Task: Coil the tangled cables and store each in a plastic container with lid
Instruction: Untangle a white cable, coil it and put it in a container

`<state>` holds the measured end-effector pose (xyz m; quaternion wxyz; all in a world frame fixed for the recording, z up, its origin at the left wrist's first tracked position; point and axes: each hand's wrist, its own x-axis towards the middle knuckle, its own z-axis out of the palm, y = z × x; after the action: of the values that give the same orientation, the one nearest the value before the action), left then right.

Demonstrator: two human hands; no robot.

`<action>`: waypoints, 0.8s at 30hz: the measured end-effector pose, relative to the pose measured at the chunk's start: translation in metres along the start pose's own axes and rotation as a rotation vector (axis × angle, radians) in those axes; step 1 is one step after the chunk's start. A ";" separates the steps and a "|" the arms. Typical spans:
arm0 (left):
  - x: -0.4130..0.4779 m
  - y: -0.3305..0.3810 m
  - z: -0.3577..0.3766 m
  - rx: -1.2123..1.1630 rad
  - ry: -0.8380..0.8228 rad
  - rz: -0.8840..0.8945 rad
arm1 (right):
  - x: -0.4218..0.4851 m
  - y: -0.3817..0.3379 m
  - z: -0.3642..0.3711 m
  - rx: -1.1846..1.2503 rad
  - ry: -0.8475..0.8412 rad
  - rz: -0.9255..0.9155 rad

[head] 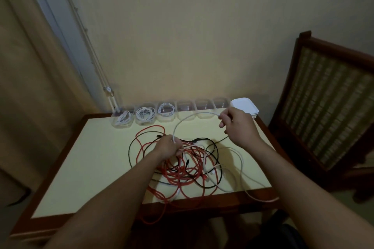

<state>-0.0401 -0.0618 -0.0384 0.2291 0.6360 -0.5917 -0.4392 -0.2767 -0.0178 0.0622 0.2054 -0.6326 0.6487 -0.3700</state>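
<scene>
A table with a pale yellow top sits in the middle. A brown chair with a woven back stands at 3 o'clock. A tan curtain hangs at 9 o'clock. A thin pipe runs down the wall at 11 o'clock.
</scene>
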 end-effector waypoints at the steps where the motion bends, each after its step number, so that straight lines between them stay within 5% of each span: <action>1: -0.001 -0.003 0.004 -0.031 0.016 -0.029 | -0.002 0.002 0.001 -0.002 -0.007 0.006; 13: -0.008 -0.024 0.019 0.028 -0.111 -0.321 | -0.013 0.019 0.015 -0.105 -0.082 0.004; 17: -0.003 -0.027 0.008 0.035 -0.100 -0.223 | -0.017 0.026 0.017 -0.186 -0.107 0.002; 24: -0.002 -0.031 0.001 0.412 -0.094 0.011 | -0.018 0.024 0.019 -0.150 -0.107 0.021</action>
<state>-0.0241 -0.0536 -0.0635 0.0689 0.6449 -0.6825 -0.3370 -0.2769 -0.0065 0.0282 0.1958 -0.6580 0.6693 -0.2841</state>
